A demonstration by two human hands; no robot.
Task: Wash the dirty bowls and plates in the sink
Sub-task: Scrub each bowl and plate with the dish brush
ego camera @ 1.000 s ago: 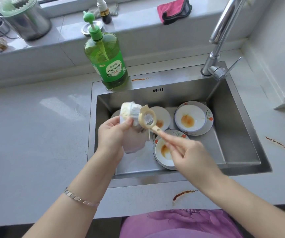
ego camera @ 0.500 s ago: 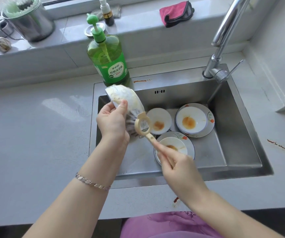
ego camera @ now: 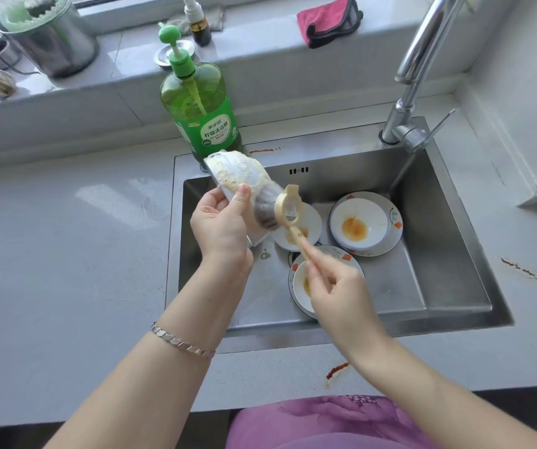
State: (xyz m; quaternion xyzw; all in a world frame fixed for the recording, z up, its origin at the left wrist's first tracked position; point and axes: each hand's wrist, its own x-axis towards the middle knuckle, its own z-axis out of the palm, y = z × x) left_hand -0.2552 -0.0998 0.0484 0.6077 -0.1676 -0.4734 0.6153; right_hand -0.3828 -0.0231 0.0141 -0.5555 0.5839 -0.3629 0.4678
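Left hand [ego camera: 220, 223] grips sudsy dish [ego camera: 238, 173] over sink [ego camera: 438, 260] left end, tilted up-left. Right hand [ego camera: 335, 286] pinches brush [ego camera: 288, 207] handle; ring head at dish's right. Dirty bowls [ego camera: 359, 222] below.

Both bare arms come in from the bottom, forearms angled toward each other. The left hand [ego camera: 220, 225] is up higher, back of the hand showing, thumb pressed on top and fingers curled round a wrapped brush [ego camera: 244, 179] (silver bracelet [ego camera: 183, 341] on that wrist). The right hand [ego camera: 338, 286] sits lower, just beside it, fingertips pinching the handle [ego camera: 297, 236], other fingers tucked in.
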